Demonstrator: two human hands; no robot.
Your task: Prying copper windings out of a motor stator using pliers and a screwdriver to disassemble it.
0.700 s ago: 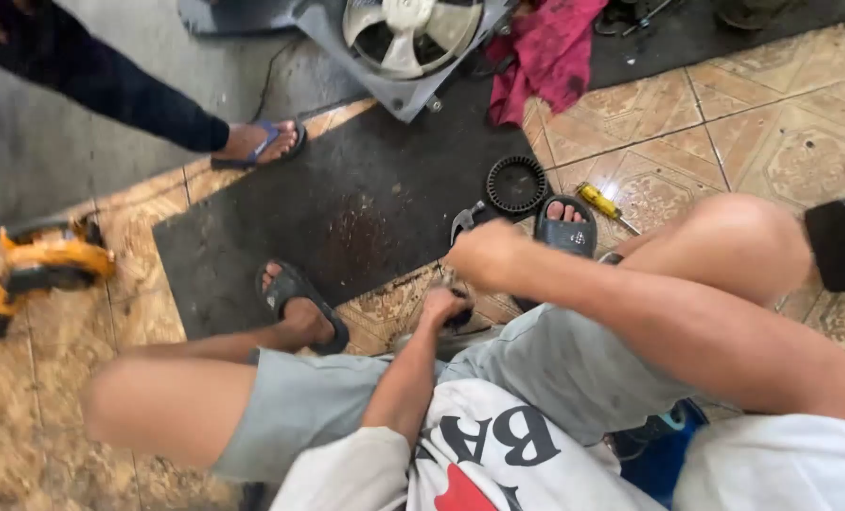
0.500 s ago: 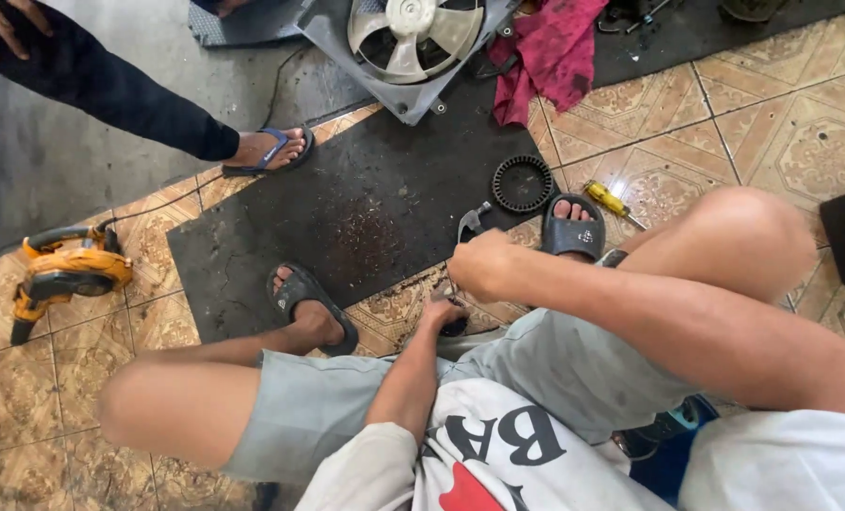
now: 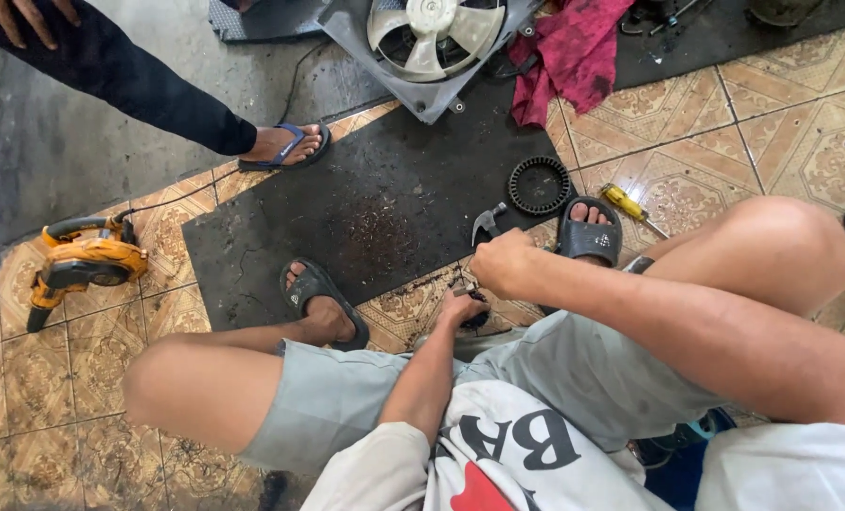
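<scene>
The right hand [image 3: 503,263] grips the handle of a hammer [image 3: 486,224], whose metal head rises just above the knuckles. Just below it, the left hand [image 3: 460,308] presses on a small dark part [image 3: 473,320] on the floor. Beyond the right hand lie a black toothed ring [image 3: 540,185] and a yellow-handled screwdriver [image 3: 628,204]; far left of the left hand sits an orange blower [image 3: 82,265].

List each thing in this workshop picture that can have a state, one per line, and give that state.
Right hand: closed around a hammer.
Hammer: raised, head up.
Left hand: gripping a small dark part.
Small dark part: held down on the floor.
Fan assembly: lying flat, blades facing up.
Toothed black ring: lying flat on the mat.
Yellow screwdriver: lying on tile.
Orange blower: lying on its side.
</scene>
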